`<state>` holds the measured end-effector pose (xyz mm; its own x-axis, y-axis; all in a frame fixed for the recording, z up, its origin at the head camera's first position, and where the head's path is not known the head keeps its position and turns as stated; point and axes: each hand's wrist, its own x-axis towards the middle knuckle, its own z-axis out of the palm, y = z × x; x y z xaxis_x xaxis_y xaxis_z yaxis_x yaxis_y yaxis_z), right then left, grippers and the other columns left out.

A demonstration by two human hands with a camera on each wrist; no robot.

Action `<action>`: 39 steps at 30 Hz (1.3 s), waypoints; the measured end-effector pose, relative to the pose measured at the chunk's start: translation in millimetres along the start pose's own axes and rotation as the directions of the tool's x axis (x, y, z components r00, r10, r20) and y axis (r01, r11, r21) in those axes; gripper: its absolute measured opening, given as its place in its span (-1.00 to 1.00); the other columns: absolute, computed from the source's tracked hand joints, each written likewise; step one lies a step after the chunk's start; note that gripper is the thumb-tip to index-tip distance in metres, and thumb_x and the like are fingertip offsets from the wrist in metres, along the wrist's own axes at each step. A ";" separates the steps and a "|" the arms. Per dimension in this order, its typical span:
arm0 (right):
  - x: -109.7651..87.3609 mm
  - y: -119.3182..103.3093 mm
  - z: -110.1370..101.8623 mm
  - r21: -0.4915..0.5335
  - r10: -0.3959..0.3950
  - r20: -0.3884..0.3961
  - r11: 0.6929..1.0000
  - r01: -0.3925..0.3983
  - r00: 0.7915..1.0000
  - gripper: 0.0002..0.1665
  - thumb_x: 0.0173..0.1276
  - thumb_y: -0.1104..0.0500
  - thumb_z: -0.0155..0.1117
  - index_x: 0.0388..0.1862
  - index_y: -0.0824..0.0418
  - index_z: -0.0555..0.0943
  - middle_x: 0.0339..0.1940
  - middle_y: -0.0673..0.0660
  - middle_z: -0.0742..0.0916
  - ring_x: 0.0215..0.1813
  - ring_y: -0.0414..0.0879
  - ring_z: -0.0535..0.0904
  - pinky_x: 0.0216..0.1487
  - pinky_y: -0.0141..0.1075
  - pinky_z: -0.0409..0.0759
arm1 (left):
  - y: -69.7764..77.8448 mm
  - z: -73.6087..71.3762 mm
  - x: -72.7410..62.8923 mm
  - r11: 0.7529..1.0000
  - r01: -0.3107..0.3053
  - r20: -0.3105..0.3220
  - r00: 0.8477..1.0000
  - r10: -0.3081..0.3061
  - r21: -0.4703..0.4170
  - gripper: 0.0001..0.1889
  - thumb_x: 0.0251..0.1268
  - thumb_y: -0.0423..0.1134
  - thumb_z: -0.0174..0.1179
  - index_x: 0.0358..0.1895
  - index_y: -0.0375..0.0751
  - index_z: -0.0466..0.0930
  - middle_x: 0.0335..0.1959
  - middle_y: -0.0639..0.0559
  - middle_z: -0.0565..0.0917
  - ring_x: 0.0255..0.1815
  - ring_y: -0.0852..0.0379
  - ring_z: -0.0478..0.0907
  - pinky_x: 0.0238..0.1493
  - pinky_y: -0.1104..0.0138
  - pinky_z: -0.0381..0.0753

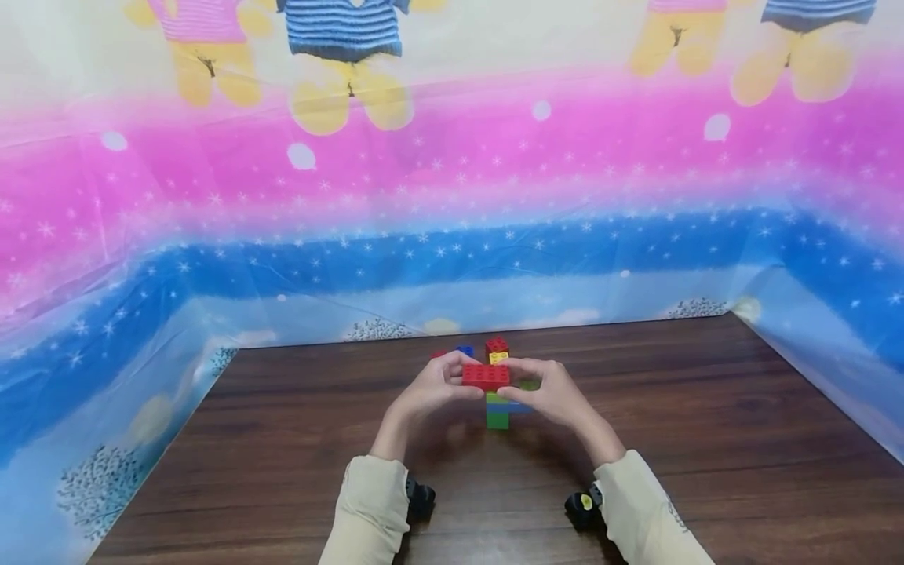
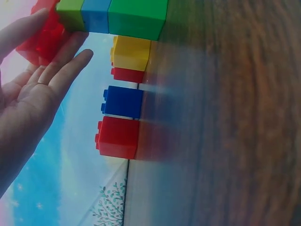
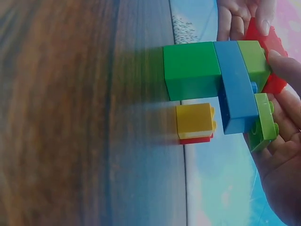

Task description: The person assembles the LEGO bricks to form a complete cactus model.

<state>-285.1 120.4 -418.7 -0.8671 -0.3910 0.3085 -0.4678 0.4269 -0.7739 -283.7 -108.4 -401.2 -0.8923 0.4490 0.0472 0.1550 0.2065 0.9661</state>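
Observation:
Both hands hold a red brick (image 1: 485,377) by its opposite ends, right at the top of a small stack. Thumb and fingers of the left hand (image 1: 429,390) pinch the left end, and the right hand (image 1: 554,392) pinches the right end. Below it stand a lime brick (image 3: 254,61), a long blue brick (image 3: 235,89) and a green block (image 3: 192,70) at the bottom. The blue brick sticks out to the right and bears a second lime brick (image 3: 265,122). Whether the red brick is fully seated on the stack, I cannot tell.
Behind the stack on the brown wooden table (image 1: 297,439) stand a yellow block (image 3: 194,120) with red parts beside it, a dark blue block (image 2: 124,102) and a red block (image 2: 118,137). A patterned cloth (image 1: 452,259) hangs along the table's back edge.

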 end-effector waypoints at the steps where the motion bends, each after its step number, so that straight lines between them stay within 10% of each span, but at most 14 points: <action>1: -0.2 -0.1 -0.5 -0.009 -0.007 0.003 1.000 0.007 1.000 -0.37 0.27 0.02 0.39 0.27 0.24 0.53 0.07 0.18 0.75 0.08 0.05 0.68 0.21 0.08 0.57 | -0.3 0.1 -0.1 1.000 -0.001 0.003 1.000 0.001 -0.001 -0.63 0.24 -0.33 0.28 0.09 -0.27 0.44 0.07 -0.22 0.65 0.07 0.00 0.66 0.14 0.18 0.64; 39: 0.6 1.6 3.0 -0.034 0.006 -0.017 0.999 -0.007 1.000 -0.36 0.24 -0.01 0.41 0.25 0.22 0.55 0.10 0.17 0.73 0.11 0.05 0.66 0.25 0.17 0.49 | -3.6 0.2 3.0 1.000 0.005 -0.040 0.999 -0.005 0.000 -0.63 0.18 -0.38 0.31 0.06 -0.28 0.52 -0.07 -0.17 0.73 -0.06 0.08 0.70 0.13 0.13 0.63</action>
<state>-285.8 118.4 -421.4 -0.8727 -0.3746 0.3131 -0.4676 0.4571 -0.7566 -286.8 -107.6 -404.6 -0.9092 0.4131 0.0521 0.1503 0.2088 0.9663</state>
